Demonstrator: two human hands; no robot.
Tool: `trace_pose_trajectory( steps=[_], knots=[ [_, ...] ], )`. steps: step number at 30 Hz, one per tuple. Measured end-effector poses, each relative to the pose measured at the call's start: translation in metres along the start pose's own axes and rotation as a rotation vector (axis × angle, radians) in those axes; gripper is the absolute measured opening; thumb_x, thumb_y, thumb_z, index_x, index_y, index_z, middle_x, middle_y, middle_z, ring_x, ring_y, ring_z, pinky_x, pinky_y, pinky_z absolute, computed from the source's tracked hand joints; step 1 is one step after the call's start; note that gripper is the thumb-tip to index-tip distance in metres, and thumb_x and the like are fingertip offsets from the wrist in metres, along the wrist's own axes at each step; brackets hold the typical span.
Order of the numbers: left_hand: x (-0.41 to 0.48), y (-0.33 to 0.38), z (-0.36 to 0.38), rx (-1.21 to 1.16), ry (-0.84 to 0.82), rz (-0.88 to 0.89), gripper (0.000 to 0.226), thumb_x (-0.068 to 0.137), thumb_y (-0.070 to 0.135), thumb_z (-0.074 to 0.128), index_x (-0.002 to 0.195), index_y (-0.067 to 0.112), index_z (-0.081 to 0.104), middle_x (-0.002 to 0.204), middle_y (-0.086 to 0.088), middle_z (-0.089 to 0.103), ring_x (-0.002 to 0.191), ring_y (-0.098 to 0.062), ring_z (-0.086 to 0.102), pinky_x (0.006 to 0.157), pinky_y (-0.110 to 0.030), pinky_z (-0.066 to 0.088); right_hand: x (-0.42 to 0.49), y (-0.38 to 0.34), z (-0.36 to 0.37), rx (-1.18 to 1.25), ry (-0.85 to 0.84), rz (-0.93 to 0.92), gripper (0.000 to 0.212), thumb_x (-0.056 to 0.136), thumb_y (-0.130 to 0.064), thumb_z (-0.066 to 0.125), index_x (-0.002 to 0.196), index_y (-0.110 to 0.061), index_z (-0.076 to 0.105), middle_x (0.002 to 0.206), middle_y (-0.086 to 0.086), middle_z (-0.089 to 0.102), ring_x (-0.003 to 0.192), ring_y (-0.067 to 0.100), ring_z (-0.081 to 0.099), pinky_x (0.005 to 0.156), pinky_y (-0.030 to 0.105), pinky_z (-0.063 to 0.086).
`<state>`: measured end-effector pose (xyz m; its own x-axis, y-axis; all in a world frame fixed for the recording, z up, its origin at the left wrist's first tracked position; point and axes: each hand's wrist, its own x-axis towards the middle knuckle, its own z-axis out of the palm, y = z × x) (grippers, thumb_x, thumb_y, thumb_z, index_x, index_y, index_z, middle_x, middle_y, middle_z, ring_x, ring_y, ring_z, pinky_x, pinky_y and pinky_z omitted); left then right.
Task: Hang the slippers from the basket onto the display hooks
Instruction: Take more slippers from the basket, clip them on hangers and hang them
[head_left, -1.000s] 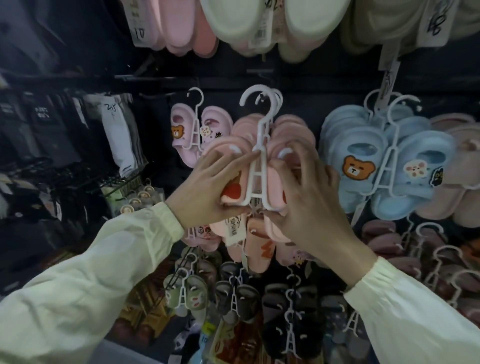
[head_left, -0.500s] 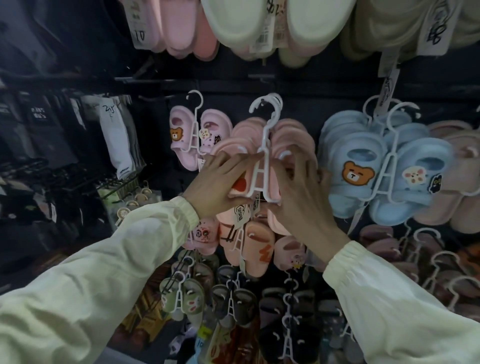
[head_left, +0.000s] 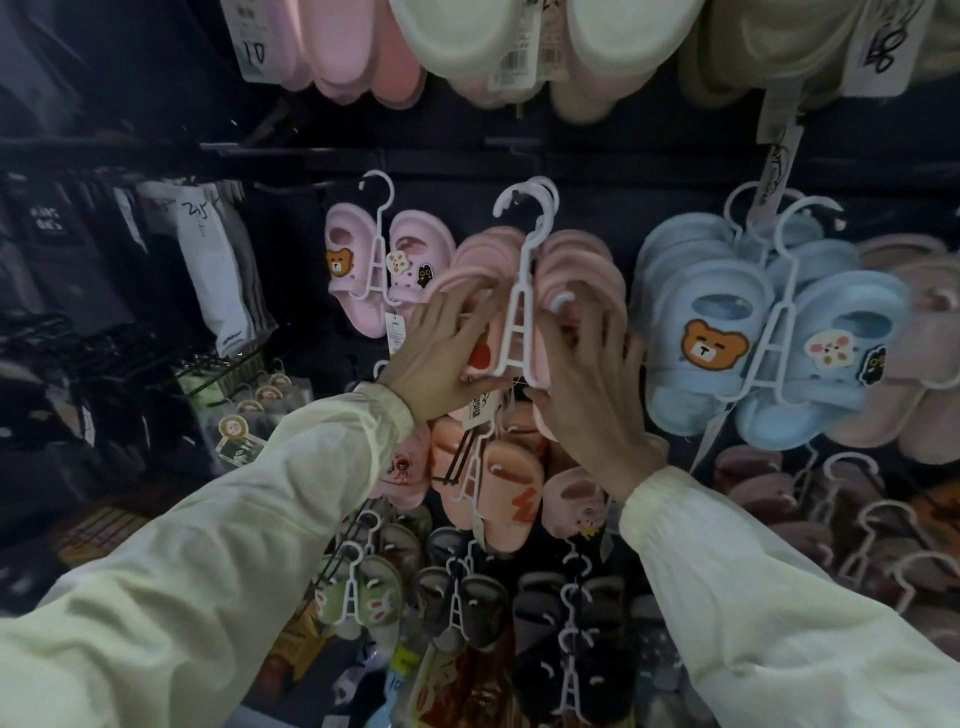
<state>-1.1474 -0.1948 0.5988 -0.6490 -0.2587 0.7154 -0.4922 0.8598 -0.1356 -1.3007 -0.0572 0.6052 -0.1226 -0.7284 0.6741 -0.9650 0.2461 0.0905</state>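
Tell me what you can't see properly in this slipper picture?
Head view:
Basket: outside the frame.
Display hook: hidden behind the top of the white hanger; whether it has caught is unclear.
Fronts of the peach slippers: covered by the left hand and right hand.
Paper tag: print too small.
Top-row slippers: cut by the upper edge.

Two hands (head_left: 441, 358) (head_left: 592, 400), one held peach slipper pair (head_left: 542, 356), one green pair (head_left: 382, 597), two bear charms (head_left: 339, 263) (head_left: 716, 343)

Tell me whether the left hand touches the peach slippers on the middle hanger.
Touching: the head view shows the left hand gripping the peach slippers, fingers across them, thumb beneath.
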Motion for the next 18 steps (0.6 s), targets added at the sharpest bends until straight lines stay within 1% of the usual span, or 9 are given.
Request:
trace_pose_trajectory(
  steps=[2,6,9,11,13,16,18],
  knots=[
    [0.001,0.001,0.001,-0.003,0.018,-0.006,0.095,0.082,0.063,0.066,0.154,0.014,0.031,0.147,-0.013,0.032,0.127,-0.034,0.042,0.098,-0.047,0.04,0.0,0.0,0.003,0.005,0.008,0.007,0.08,0.076,-0.038,0.075,0.146,-0.023,0.038,0.149,0.018,0.032,0.127,0.039,0.038,0.093,0.051,0.036],
    [0.002,0.004,0.004,0.003,0.032,-0.057,0.094,0.082,0.065,0.063,0.155,0.016,0.031,0.148,-0.011,0.034,0.129,-0.034,0.04,0.099,-0.05,0.039,-0.002,0.0,0.012,0.013,0.016,0.019,0.083,0.08,-0.041,0.072,0.151,-0.025,0.032,0.155,0.017,0.026,0.129,0.037,0.035,0.094,0.048,0.034],
    [0.0,0.007,0.007,0.049,0.059,-0.087,0.09,0.082,0.065,0.064,0.152,0.015,0.037,0.149,-0.012,0.036,0.127,-0.036,0.04,0.1,-0.051,0.037,-0.005,-0.004,0.018,0.039,0.024,0.044,0.089,0.082,-0.039,0.073,0.155,-0.028,0.022,0.161,0.019,0.014,0.132,0.038,0.031,0.097,0.051,0.035],
    [-0.003,0.007,0.008,0.083,0.086,-0.085,0.085,0.084,0.062,0.063,0.15,0.014,0.041,0.15,-0.013,0.035,0.127,-0.038,0.04,0.101,-0.052,0.036,-0.008,-0.007,0.019,0.045,0.033,0.06,0.09,0.084,-0.036,0.072,0.156,-0.029,0.018,0.164,0.018,0.007,0.134,0.039,0.031,0.097,0.051,0.037],
    [-0.007,0.007,0.01,0.089,0.106,-0.08,0.081,0.086,0.06,0.061,0.15,0.014,0.041,0.152,-0.016,0.03,0.13,-0.042,0.038,0.103,-0.054,0.035,-0.01,-0.01,0.017,0.038,0.032,0.059,0.086,0.087,-0.037,0.066,0.157,-0.029,0.016,0.165,0.014,0.003,0.137,0.04,0.03,0.097,0.052,0.038],
    [-0.01,0.009,0.011,0.05,0.103,-0.088,0.08,0.088,0.055,0.064,0.151,0.013,0.039,0.156,-0.02,0.024,0.136,-0.044,0.033,0.109,-0.056,0.032,-0.015,-0.014,0.013,0.041,0.016,0.08,0.077,0.091,-0.044,0.047,0.158,-0.028,0.012,0.166,0.013,0.001,0.14,0.044,0.025,0.1,0.057,0.037],
    [-0.01,0.013,0.009,0.052,0.099,-0.081,0.079,0.09,0.05,0.066,0.152,0.009,0.037,0.157,-0.023,0.023,0.137,-0.043,0.032,0.112,-0.054,0.029,-0.017,-0.018,0.011,0.063,0.019,0.108,0.076,0.092,-0.045,0.043,0.158,-0.028,0.011,0.166,0.012,0.003,0.143,0.044,0.02,0.102,0.06,0.035]
  ],
)
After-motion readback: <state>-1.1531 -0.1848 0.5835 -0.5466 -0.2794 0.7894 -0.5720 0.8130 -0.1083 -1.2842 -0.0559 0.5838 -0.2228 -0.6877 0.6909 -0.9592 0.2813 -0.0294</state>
